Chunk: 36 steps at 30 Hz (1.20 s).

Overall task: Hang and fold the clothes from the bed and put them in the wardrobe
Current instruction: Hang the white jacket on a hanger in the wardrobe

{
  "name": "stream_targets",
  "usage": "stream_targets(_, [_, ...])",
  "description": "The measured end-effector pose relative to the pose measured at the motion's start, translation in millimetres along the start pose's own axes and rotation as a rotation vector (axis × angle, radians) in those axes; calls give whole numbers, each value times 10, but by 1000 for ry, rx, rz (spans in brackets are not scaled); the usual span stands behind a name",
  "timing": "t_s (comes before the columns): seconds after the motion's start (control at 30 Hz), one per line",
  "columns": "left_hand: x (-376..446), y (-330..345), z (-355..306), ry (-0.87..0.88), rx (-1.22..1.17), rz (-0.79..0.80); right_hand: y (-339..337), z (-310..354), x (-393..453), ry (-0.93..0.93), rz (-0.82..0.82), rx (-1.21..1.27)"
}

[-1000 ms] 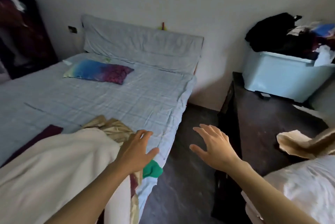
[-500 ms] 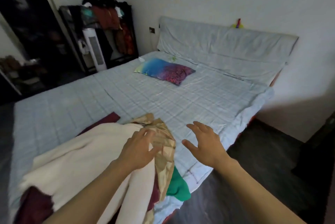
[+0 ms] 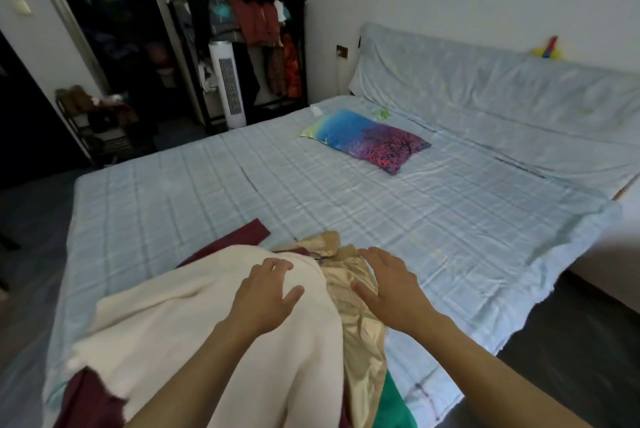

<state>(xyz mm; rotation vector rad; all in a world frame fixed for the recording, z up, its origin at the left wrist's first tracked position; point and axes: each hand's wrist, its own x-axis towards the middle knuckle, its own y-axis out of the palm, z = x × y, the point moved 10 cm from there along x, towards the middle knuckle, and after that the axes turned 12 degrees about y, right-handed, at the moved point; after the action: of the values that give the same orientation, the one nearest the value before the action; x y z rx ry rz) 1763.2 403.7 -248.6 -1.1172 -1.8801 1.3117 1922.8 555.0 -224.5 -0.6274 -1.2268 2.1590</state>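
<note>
dim bedroom; checked-sheet bed [image 3: 346, 192] carries clothes heaped at its near edge. left hand [image 3: 266, 299] spread over cream garment [image 3: 207, 323], right hand [image 3: 391, 289] spread above gold satin garment [image 3: 360, 334], holding nothing, likely poised to pick one.

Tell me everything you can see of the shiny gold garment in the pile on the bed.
The shiny gold satin-looking garment lies crumpled at the near edge of the light blue checked bed, partly under the cream fleecy cloth and over a green cloth. Its far end bunches in folds. The right hand, fingers spread, is over it; contact is unclear.
</note>
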Motion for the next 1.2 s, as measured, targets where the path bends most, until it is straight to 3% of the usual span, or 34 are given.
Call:
stream_targets(0.3, [692,227,682,-14,16,97,543,10,888,76,71,-7])
stream_targets(0.73, [2095,1010,1553,-26,62,338,1805,-507,2351,210,223,60])
stream_targets(0.9, [2357,1482,1942,-20,61,447,2452,-785,2514,372,374,43])
stream_targets(1.2, [2666,2239,2478,111,218,572,3296,-837,2398,464,538,16])
